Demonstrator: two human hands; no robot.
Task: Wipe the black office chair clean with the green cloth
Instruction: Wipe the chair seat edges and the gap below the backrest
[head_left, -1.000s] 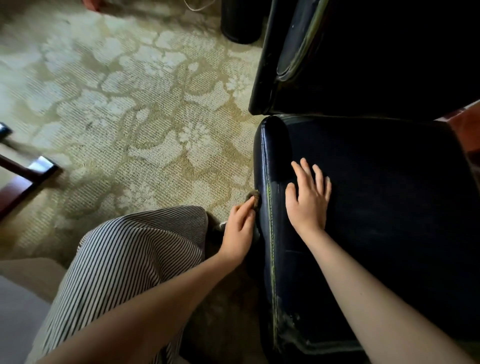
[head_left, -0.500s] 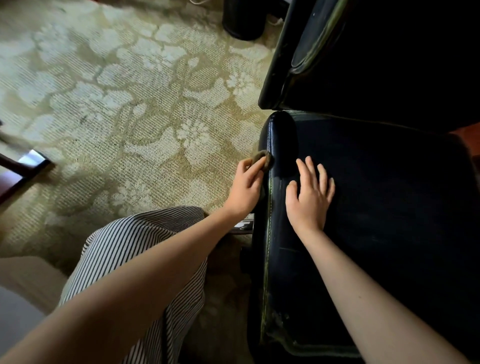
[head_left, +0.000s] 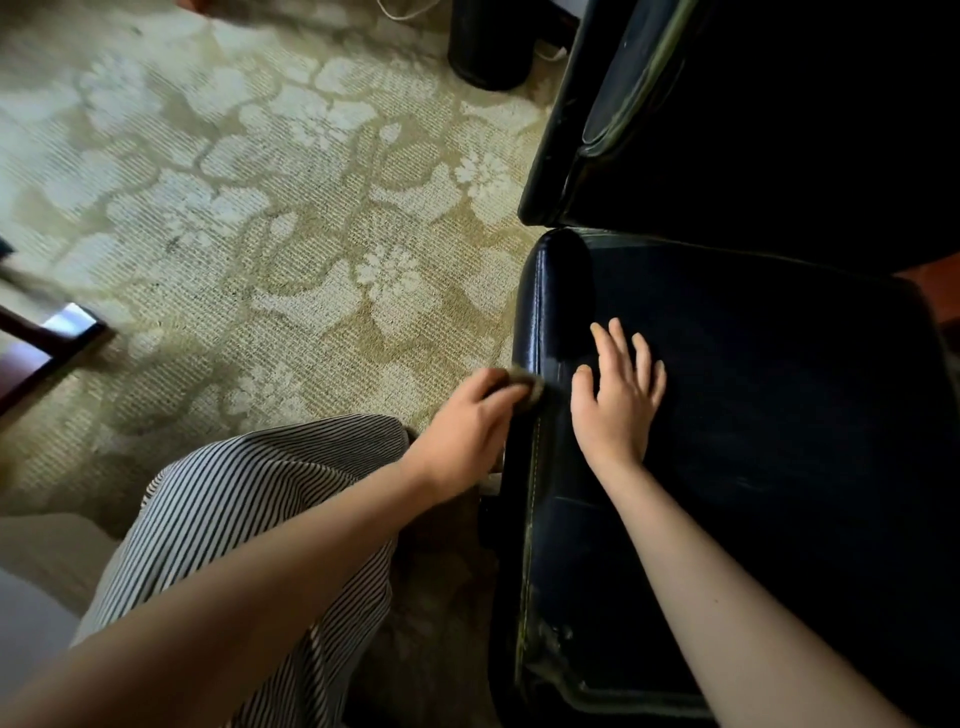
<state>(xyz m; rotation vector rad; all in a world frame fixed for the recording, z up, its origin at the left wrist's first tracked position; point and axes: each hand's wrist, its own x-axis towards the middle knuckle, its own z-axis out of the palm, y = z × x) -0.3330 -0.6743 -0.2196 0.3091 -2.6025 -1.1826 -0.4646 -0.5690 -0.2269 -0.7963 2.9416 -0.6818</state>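
Observation:
The black office chair (head_left: 753, 415) fills the right side, its seat below and its backrest above. My left hand (head_left: 467, 426) grips a small bunched green cloth (head_left: 524, 382) and presses it against the seat's left side edge, beside the pale stitched seam. Most of the cloth is hidden under my fingers. My right hand (head_left: 621, 400) lies flat on the seat top with fingers spread, just right of the seam.
A patterned beige carpet (head_left: 260, 234) covers the floor on the left. My striped trouser leg (head_left: 260, 519) is at bottom centre. A dark round bin (head_left: 491, 47) stands at the top. Dark wooden furniture (head_left: 36, 353) juts in from the left edge.
My left hand slid the cloth forward along the seat's side edge, then back a little toward me. My right hand stayed flat on the seat.

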